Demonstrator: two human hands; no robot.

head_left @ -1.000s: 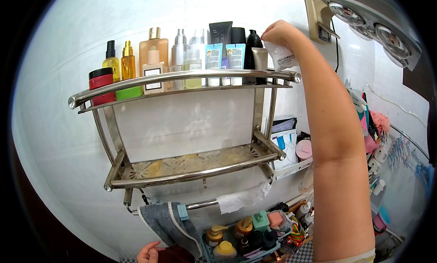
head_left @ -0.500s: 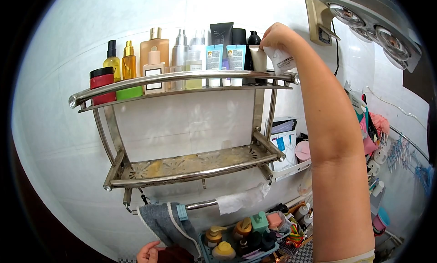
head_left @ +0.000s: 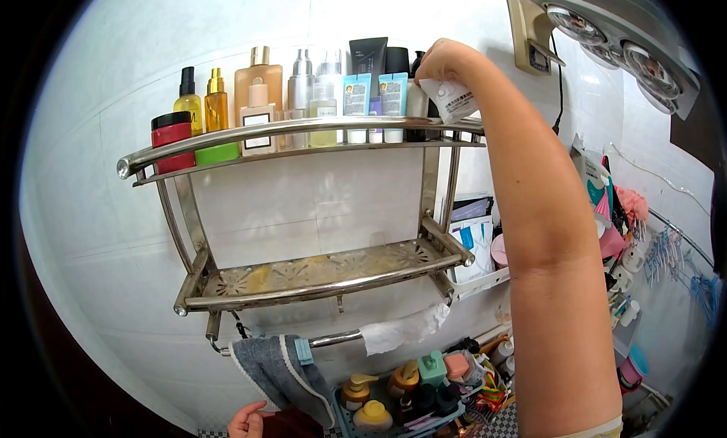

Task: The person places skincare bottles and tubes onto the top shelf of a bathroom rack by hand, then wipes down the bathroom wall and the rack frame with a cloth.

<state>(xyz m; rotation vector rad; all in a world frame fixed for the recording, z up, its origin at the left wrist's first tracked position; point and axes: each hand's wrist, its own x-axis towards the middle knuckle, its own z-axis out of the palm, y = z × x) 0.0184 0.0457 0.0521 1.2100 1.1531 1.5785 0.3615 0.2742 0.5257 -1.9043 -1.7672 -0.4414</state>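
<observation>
At the right end of the upper metal shelf (head_left: 303, 126), my right hand (head_left: 452, 59) pinches a soft white tube with dark print (head_left: 450, 101). Its lower end hangs at the front rail. Close by my fingers stand a beige tube (head_left: 416, 101) and a black pump bottle, partly hidden behind my hand. Two blue-and-white tubes (head_left: 393, 104) are a little further left. My left hand (head_left: 246, 420) shows at the bottom edge, loosely curled with thumb and index finger apart and nothing visible in it. It is nearest a grey towel (head_left: 276, 373) on the bar.
More bottles and a red jar (head_left: 171, 139) line the upper shelf's left side. Below is a lower metal shelf (head_left: 303, 292). A basket of pump bottles (head_left: 344, 419) stands underneath. At top right, a lamp heater (head_left: 628, 44) juts from the wall.
My right hand has shifted left along the upper shelf with the white tube, now partly covering the black pump bottle. My left hand stays put.
</observation>
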